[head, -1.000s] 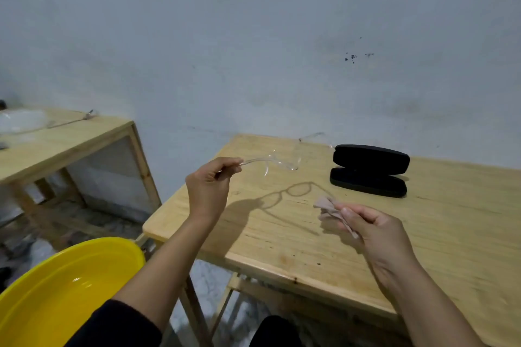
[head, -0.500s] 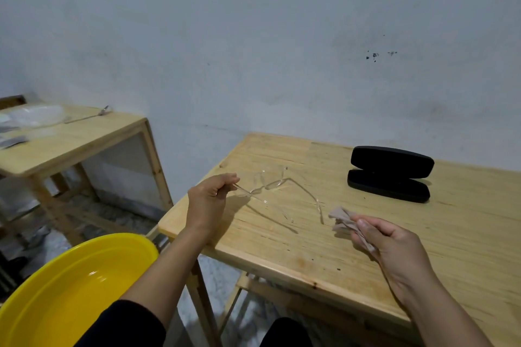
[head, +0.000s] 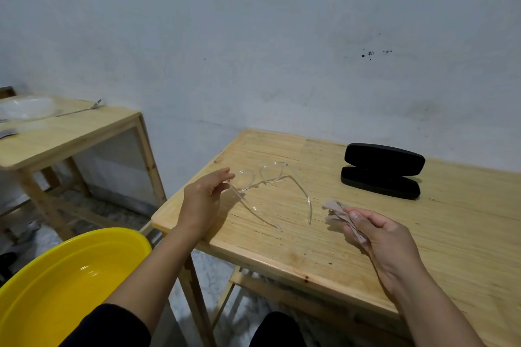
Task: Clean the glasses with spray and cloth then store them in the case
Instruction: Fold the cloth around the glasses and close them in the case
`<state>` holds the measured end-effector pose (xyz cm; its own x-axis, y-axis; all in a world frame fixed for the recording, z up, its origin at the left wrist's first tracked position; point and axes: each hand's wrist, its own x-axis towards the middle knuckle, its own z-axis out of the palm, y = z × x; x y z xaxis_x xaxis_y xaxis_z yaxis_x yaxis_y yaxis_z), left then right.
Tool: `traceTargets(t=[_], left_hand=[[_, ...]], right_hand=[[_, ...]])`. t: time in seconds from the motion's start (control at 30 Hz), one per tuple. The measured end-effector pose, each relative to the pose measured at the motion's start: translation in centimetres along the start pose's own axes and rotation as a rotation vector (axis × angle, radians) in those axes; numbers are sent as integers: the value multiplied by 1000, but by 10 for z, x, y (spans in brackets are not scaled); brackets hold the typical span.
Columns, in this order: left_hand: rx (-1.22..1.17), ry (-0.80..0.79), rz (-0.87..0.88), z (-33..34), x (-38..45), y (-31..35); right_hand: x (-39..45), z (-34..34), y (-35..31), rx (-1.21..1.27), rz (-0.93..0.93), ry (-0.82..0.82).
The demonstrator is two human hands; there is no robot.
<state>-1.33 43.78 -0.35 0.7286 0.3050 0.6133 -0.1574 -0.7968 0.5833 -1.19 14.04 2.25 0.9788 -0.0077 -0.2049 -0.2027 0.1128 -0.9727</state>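
Nearest thing in frame is a yellow basin [head: 70, 287] at the near left, sitting off the counter's [head: 465, 234] edge, so anything that slides off that corner probably lands in or next to it.

The right hand [head: 386, 236] is on the near right with its fingers curled round a crumpled beige cloth [head: 337, 213], gripping it low over the wood. The left hand [head: 204, 200] is over the near left corner, fingers loosely curled at the hinge end of the clear glasses [head: 265, 189]; honestly can't tell if it's pinching the temple or only touching it. The glasses rest on the counter with arms unfolded, pointing toward the person, between the two hands.

Risks as they look: the frame is close to the left edge, so a careless tug could drag it off. Transparent plastic is easy to misjudge. One-handed wiping could twist the arms.

Farther back on the right, the black case [head: 382, 170] lies open and well apart from the glasses. No spray bottle in view.
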Motion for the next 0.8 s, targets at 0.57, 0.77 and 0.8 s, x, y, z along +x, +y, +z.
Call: traceTargets(t=[0.57, 0.77, 0.8], left_hand=[[-536, -467, -174, 105, -33, 189], [-529, -487, -78, 118, -31, 211], [-534, -489, -68, 120, -31, 213]], right_hand=[[-8, -59, -22, -92, -171, 73], [-8, -86, -21, -181, -181, 144], [-7, -90, -21, -192, -181, 154]])
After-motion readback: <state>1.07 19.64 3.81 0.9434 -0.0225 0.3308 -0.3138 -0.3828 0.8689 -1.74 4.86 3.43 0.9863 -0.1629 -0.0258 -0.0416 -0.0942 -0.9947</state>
